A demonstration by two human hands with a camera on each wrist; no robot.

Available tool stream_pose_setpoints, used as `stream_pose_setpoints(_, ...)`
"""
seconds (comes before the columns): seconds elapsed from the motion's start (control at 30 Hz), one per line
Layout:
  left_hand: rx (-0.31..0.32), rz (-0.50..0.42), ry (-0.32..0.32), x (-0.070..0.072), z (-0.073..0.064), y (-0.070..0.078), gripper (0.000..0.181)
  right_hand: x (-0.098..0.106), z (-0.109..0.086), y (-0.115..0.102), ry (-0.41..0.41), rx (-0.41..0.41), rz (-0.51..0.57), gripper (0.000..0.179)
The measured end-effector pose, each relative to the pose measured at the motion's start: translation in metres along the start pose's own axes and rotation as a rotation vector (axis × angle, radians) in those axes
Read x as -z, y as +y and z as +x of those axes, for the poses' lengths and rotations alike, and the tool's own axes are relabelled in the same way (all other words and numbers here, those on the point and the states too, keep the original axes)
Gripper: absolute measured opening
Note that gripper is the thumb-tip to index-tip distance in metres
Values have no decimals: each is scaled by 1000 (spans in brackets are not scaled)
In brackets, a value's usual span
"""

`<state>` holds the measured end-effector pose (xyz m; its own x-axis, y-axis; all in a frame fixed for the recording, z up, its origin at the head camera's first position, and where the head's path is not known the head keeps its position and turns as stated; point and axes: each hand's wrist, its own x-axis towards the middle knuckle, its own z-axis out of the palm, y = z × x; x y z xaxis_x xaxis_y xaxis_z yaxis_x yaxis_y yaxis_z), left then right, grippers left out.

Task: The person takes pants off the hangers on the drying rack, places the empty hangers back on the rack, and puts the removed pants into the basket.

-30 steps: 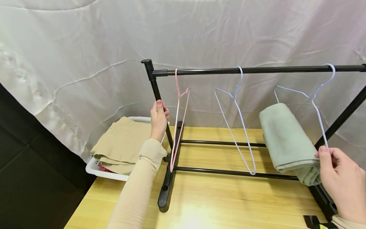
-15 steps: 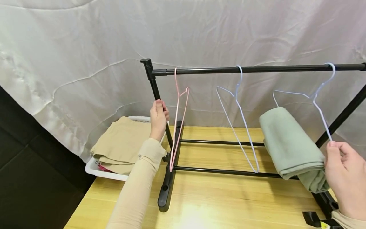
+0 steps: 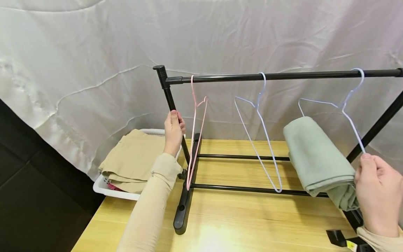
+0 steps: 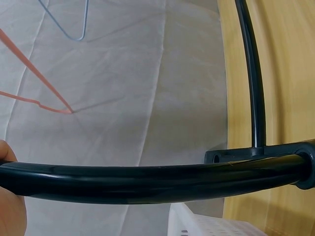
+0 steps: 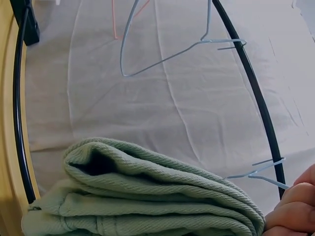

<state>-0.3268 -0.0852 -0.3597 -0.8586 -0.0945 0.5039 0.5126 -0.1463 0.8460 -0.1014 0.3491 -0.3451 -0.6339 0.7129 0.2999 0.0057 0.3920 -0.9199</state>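
Note:
In the head view my left hand [image 3: 174, 131] grips the left upright post [image 3: 170, 99] of a black clothes rack. At the right, my right hand [image 3: 379, 190] pinches the near lower corner of a pale blue hanger [image 3: 347, 96], whose hook sits over the top rail [image 3: 217, 78]. A folded pale green garment [image 3: 318, 157] lies draped over that hanger's lower bar, its near end right beside my right fingers. The right wrist view shows the garment's [image 5: 162, 196] thick stacked layers and seams. The hanger's lower bar is hidden under the cloth.
A pink hanger [image 3: 193, 133] and another blue hanger [image 3: 262, 122] hang bare on the rail. Left of the rack, a white basket [image 3: 102, 187] holds folded tan clothing [image 3: 136, 154]. A black foot [image 3: 181, 217] of the rack stands on the wooden table [image 3: 252, 220].
My right hand has moved slightly up and right, tilting the hanger's near corner with the green garment on it. The bare blue hanger sways a little. My left hand keeps its grip.

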Motion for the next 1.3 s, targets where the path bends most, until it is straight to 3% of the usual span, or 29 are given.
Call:
stream_pose_setpoints(0.5, -9, -14, -13, -1, -2, 2, 44, -7, -2, -23, 15, 99, 50, 54)
stream_pose_setpoints(0.77, -8, 21, -53, 2, -2, 7, 44, -9, -7, -27, 25, 128, 72, 51)
stream_pose_setpoints(1.03, 38, 239, -22, 4, -7, 20, 51, -7, -18, -16, 7, 118, 13, 50)
stream_pose_setpoints(1.13, 59, 336, 0, 5, -15, 25, 43, -8, -22, -12, -9, 119, 23, 50)
stream_pose_setpoints(1.3, 40, 439, 32, 14, -31, 24, 39, -10, -23, -8, -12, 171, 21, 52)
